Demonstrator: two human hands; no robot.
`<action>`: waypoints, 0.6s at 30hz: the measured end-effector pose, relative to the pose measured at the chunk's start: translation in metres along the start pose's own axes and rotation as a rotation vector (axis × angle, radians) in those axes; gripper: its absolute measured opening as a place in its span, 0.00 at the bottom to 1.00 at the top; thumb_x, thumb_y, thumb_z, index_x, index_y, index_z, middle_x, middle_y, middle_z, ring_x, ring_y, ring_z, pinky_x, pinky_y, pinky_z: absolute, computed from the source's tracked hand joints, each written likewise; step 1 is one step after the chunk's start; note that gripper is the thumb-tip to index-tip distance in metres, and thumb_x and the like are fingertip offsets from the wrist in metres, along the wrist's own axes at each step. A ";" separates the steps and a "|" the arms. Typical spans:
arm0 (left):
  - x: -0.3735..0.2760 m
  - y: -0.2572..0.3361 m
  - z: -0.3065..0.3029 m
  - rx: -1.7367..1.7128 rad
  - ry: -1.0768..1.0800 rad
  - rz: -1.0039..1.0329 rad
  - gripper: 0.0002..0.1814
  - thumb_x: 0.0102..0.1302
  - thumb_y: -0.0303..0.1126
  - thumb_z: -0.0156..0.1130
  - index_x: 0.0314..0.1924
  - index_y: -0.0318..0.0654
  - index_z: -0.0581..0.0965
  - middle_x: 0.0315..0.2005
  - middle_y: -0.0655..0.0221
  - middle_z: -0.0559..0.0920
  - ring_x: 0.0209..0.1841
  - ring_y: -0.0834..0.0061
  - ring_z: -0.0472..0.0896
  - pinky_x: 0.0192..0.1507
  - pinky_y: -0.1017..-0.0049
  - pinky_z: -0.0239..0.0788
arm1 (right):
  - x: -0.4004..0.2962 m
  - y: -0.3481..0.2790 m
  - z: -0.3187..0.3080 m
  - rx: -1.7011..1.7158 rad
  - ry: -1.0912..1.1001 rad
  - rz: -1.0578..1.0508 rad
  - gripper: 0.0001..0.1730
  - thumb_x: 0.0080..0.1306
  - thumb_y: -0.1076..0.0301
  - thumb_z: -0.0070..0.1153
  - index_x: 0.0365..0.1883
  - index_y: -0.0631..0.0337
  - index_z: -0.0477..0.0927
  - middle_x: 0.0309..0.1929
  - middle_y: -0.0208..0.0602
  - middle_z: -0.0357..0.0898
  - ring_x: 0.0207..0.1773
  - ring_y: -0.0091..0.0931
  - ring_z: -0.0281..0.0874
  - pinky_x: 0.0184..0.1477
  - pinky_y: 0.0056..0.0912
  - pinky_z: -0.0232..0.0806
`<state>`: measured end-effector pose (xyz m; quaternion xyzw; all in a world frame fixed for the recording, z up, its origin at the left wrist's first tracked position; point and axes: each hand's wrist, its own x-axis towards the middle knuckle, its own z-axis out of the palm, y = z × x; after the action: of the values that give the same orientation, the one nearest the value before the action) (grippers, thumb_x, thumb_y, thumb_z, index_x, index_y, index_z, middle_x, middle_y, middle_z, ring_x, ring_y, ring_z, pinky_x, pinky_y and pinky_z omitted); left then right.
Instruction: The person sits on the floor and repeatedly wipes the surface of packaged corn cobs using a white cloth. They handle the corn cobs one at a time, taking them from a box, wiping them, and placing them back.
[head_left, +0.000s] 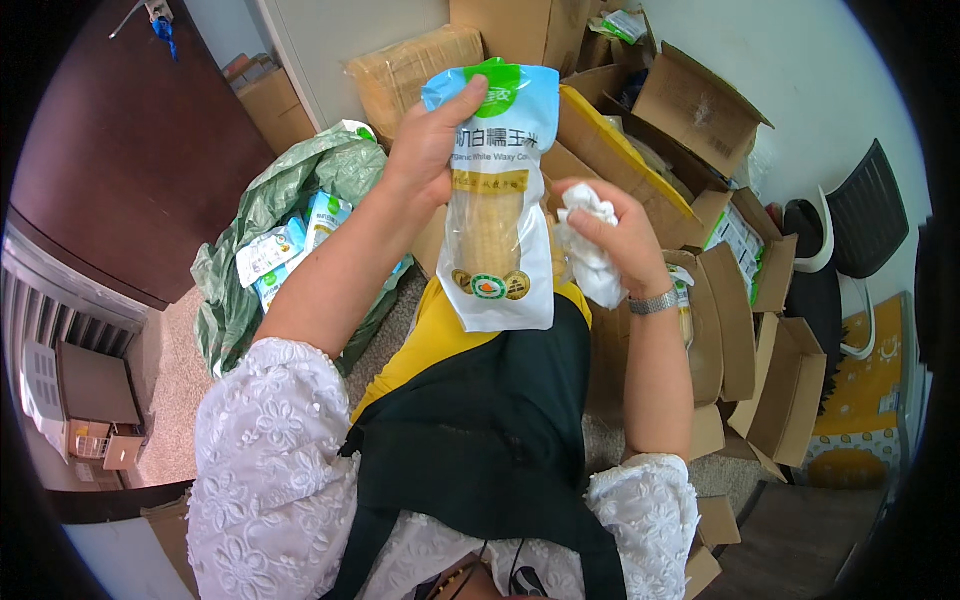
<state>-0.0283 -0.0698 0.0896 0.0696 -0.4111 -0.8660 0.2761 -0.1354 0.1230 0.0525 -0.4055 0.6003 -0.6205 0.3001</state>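
Observation:
My left hand (435, 142) grips the upper left edge of a pouch of white waxy corn (491, 232), thumb across its front. The pouch is held upright before me, and a pale cob shows through its clear window. My right hand (626, 232), a metal watch on its wrist, clutches a crumpled white cloth or tissue (589, 244) just right of the pouch. The cloth and the pouch are close; whether they touch I cannot tell. On the left, a green woven sack (292, 176) gapes with several similar pouches (274, 251) inside.
Several cardboard boxes with raised flaps (694, 101) crowd the right side, one holding packaged goods (735, 244). A taped carton (412, 67) stands ahead. An office chair (862, 214) is by the right wall. At left are a dark door (127, 150) and speckled floor (176, 375).

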 end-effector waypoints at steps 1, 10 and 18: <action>-0.002 -0.002 0.005 0.023 0.000 0.019 0.14 0.60 0.33 0.60 0.42 0.34 0.74 0.36 0.64 0.80 0.35 0.72 0.80 0.37 0.70 0.75 | 0.003 -0.004 0.005 0.009 0.064 -0.048 0.17 0.56 0.65 0.62 0.42 0.62 0.77 0.36 0.27 0.77 0.36 0.16 0.72 0.39 0.19 0.66; -0.017 -0.028 0.004 0.176 -0.129 -0.027 0.15 0.57 0.30 0.62 0.44 0.33 0.74 0.38 0.66 0.79 0.40 0.76 0.79 0.43 0.73 0.72 | 0.019 0.005 0.020 0.494 0.280 -0.130 0.12 0.54 0.74 0.61 0.37 0.65 0.77 0.32 0.31 0.78 0.30 0.18 0.74 0.33 0.19 0.67; -0.038 0.008 -0.061 0.369 -0.550 -0.174 0.27 0.56 0.41 0.60 0.52 0.29 0.70 0.43 0.62 0.78 0.48 0.71 0.75 0.54 0.73 0.63 | -0.025 -0.003 0.040 0.148 0.122 -0.026 0.11 0.51 0.73 0.62 0.33 0.63 0.80 0.30 0.32 0.79 0.32 0.19 0.75 0.35 0.22 0.67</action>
<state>0.0286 -0.0949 0.0517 -0.0833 -0.6123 -0.7837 0.0629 -0.0882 0.1247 0.0498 -0.3515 0.5648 -0.6904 0.2843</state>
